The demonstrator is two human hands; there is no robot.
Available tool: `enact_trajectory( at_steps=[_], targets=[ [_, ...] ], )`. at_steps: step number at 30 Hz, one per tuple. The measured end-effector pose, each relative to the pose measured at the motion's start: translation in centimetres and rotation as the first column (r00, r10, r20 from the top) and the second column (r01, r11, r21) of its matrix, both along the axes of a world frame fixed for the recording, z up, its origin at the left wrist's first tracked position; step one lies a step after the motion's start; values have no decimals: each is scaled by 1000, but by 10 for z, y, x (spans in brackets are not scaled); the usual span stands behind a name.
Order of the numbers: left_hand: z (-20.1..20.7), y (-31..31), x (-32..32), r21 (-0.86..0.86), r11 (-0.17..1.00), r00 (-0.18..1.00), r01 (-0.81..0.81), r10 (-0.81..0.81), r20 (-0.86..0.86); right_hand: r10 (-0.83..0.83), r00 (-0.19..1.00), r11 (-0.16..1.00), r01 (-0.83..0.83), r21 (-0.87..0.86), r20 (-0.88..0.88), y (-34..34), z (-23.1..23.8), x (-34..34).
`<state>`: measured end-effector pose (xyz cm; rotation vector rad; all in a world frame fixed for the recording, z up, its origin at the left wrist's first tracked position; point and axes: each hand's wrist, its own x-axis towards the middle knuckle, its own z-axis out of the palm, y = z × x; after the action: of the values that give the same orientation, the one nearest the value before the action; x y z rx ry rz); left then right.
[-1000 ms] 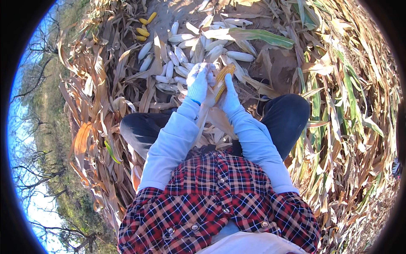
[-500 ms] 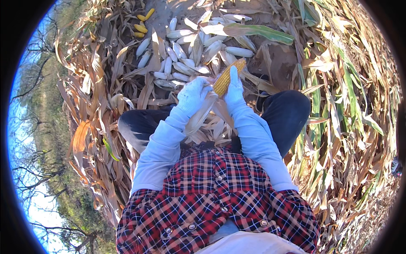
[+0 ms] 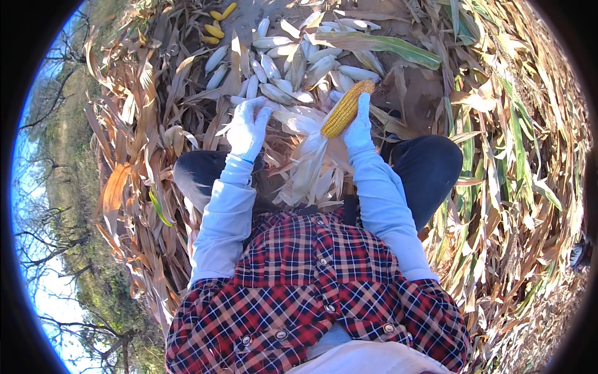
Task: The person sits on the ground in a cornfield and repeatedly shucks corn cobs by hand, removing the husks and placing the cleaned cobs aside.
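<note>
Between my knees, my right hand [image 3: 358, 129] in a white glove is closed round an ear of corn [image 3: 346, 111]. Its yellow kernels are bare and its tip points away to the right. Pale husk leaves [image 3: 308, 163] are peeled back from its base and hang toward my lap. To the left, my gloved left hand [image 3: 247, 131] is apart from the ear, its fingers curved and spread. A thin pale wisp shows beside that hand, and I cannot make out whether it touches the glove.
Ahead lies a pile of white, husk-covered ears [image 3: 274, 68]. Several bare yellow ears [image 3: 215, 28] lie at the far left. A long green leaf [image 3: 386, 47] crosses the pile. Dry stalks and leaves [image 3: 504, 156] are heaped on the right, with more dry husks [image 3: 134, 137] on the left.
My left hand has let go of the husk and moved left, away from the ear. The right hand has shifted slightly right with the ear, and the husk hangs looser below it.
</note>
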<state>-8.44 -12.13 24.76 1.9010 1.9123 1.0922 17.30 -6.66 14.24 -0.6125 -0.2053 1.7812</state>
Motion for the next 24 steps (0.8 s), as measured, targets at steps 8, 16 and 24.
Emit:
enact_trajectory(
  at_steps=[8, 16, 24],
  targets=[
    [-7, 35, 96, -346, 871, 924, 348, -257, 281, 172, 974, 971, -142, 192, -148, -2, 15, -3],
    [-12, 30, 108, -404, 899, 985, 171, -148, 88, 84, 995, 980, -73, 183, -50, -8, 9, -9],
    [-67, 28, 43, -363, 931, 583, 34, 276, 764, -192, 976, 981, 188, -41, -104, 7, 4, 11]
  ],
)
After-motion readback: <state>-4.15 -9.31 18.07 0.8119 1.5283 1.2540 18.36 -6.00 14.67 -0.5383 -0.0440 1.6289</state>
